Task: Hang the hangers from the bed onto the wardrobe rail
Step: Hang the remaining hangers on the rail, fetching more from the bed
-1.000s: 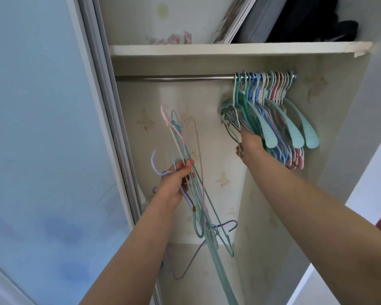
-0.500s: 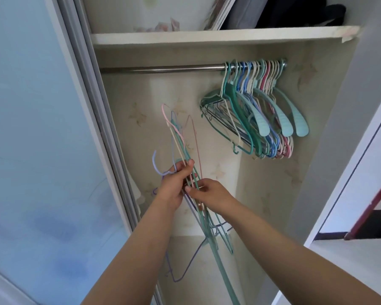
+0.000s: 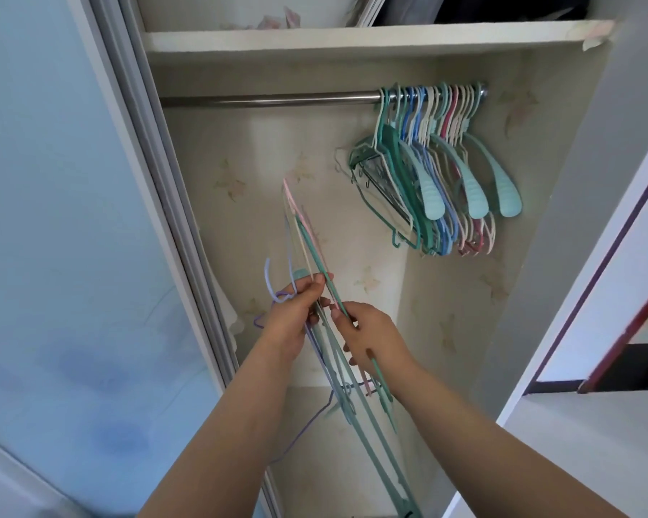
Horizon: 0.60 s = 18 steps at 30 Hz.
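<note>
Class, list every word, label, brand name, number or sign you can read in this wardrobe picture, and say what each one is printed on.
None: no readable text shows anywhere.
The hangers on the rail and the bundle of hangers held in the left hand show no lettering.
The printed items on the top shelf are cut off and too blurred to read.

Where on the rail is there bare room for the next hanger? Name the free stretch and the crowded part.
The rail is bare from the sliding door frame rightward up to the hung hangers. Those pack the right end, against the side wall. The left hand grips the loose bundle below the free stretch; the right hand pinches one hanger from it.
</note>
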### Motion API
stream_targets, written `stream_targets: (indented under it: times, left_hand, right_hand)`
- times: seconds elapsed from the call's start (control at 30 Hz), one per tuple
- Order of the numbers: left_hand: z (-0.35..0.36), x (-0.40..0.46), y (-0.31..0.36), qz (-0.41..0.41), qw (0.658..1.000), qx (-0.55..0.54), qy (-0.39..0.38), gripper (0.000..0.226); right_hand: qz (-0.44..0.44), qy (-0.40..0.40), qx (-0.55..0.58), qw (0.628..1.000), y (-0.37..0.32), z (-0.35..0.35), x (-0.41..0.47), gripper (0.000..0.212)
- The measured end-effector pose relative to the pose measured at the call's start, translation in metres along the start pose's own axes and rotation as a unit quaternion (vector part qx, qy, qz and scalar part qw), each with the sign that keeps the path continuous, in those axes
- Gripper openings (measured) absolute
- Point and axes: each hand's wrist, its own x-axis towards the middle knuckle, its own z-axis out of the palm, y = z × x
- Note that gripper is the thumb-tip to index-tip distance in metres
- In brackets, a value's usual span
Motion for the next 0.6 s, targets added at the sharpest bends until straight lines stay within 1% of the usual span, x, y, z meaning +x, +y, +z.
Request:
stream_targets:
  times: [0.07,0.1,0.17,0.27,0.3,0.33,0.37,0.4,0.47,0.5,0.6]
  left_hand:
    - [-0.001,-0.002,-0.003,-0.004,1.0,-0.003,-0.01,0.013]
    - [-0.001,-0.003,-0.004,-0.005,1.0,-0.007,-0.016,0.01]
    - [0.0,-0.006,-0.007,-0.012,1.0,-0.014,-0.02,0.017]
    - [0.001,-0.008,-0.008,-0.016,1.0,0.001,-0.023,0.013]
    - [0.0,-0.008,-0.008,-0.019,1.0,0.007,-0.024,0.014]
    - [-0.001,-0.01,-0.008,-0.019,0.999,0.018,-0.023,0.014]
    - [-0.001,-0.011,-0.008,-0.02,0.999,0.029,-0.02,0.012]
    - [-0.001,-0.012,-0.008,-0.018,0.999,0.039,-0.017,0.01]
    - [-0.001,-0.013,-0.009,-0.012,0.998,0.053,-0.01,0.007]
    - [-0.001,-0.014,-0.01,-0.008,0.998,0.061,-0.007,0.008]
    - [-0.001,-0.017,-0.011,-0.009,0.997,0.08,0.005,0.012]
  right_hand:
    - [0.009,-0.031,0.014,0.999,-0.004,-0.006,-0.003,0.034]
    - [0.008,-0.036,0.012,0.999,-0.006,-0.008,-0.004,0.035]
    - [0.009,-0.038,0.0,0.999,-0.005,-0.011,-0.004,0.036]
    - [0.029,-0.042,0.012,0.999,-0.004,-0.017,-0.004,0.039]
    - [0.032,-0.047,0.008,0.998,-0.004,-0.02,-0.003,0.036]
    - [0.035,-0.053,0.016,0.998,-0.006,-0.024,-0.003,0.029]
    - [0.046,-0.058,0.049,0.996,-0.008,-0.028,-0.002,0.019]
    - [0.068,-0.065,0.105,0.99,-0.01,-0.031,-0.002,0.014]
    - [0.108,-0.082,0.228,0.964,-0.012,-0.039,-0.001,0.021]
    - [0.118,-0.084,0.27,0.952,-0.013,-0.043,0.001,0.024]
    - [0.132,-0.079,0.347,0.925,-0.015,-0.055,0.005,0.023]
